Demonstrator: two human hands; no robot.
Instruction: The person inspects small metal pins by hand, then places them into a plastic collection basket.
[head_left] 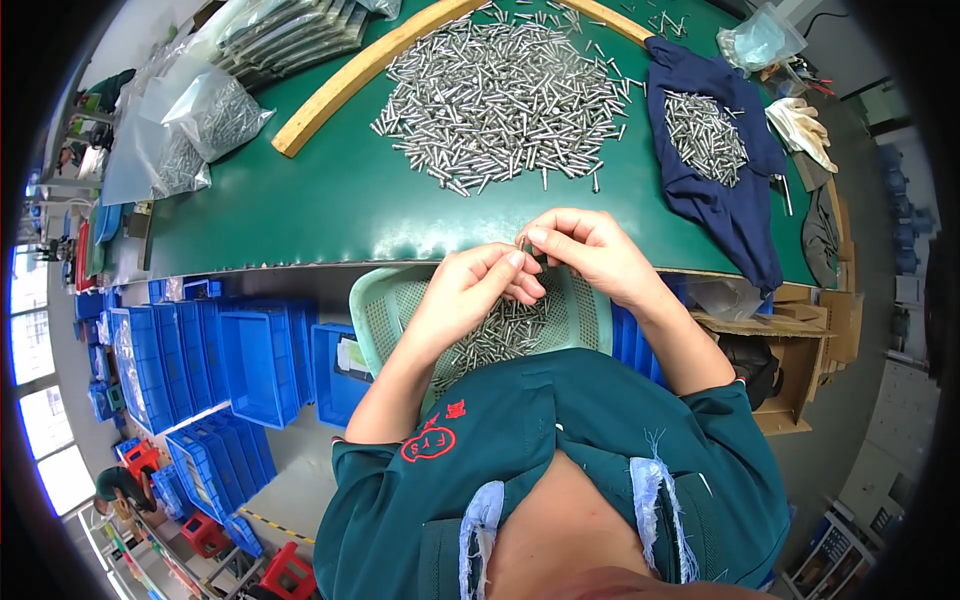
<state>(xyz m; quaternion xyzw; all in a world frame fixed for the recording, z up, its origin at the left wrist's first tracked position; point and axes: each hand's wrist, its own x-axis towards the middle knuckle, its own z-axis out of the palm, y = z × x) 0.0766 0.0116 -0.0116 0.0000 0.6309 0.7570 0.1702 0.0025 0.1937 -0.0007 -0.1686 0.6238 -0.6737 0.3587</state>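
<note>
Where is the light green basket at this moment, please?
In the head view, the light green basket is near the middle, beneath the left hand and right hand, between the green table and the dark green shirt.

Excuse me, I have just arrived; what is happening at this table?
A person works bare-handed above a pale green basket of slim metal pieces. The right hand pinches something small, too unclear to name; whether the left hand also grips it is hard to tell. On the green table ahead lie a large heap of similar pieces and a smaller heap on dark blue cloth.
</note>
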